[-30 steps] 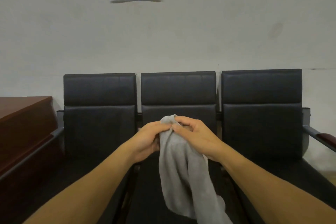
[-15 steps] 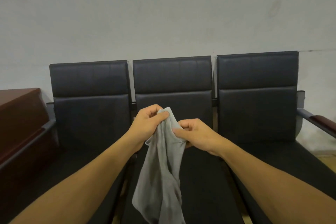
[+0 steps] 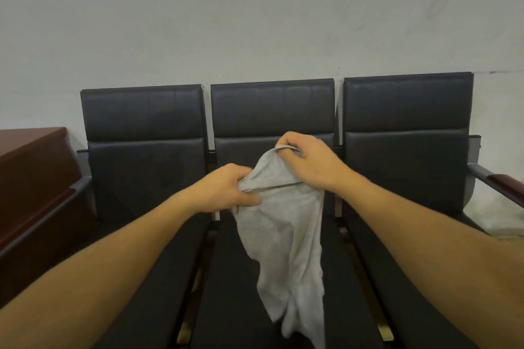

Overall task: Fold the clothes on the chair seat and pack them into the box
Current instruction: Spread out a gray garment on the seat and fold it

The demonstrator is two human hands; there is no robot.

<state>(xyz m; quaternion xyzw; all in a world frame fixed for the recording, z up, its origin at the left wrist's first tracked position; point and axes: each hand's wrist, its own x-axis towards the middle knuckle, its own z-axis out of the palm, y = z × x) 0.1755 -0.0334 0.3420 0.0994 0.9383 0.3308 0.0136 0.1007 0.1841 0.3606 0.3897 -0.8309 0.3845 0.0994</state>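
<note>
Wooden desk point(image 3: 31, 173) — pale wall point(image 3: 255, 14)

Three chairs point(image 3: 272, 133) stand side by side against the wall point(image 3: 255, 22), a cabinet point(image 3: 31, 178) at their left end. Both hands hold a garment point(image 3: 286, 235) above the middle seat, left hand point(image 3: 226, 190) lower, right hand point(image 3: 309, 161) higher.

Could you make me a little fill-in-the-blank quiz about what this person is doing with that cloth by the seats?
1. Both hands grip a garment whose colour is ____.
2. The hand holding the garment higher is the ____ hand; the left hand grips lower.
3. The number of black chairs joined in the row is ____.
4. The garment's lower end hangs over the ____ chair's seat.

Missing words: grey; right; three; middle
</note>
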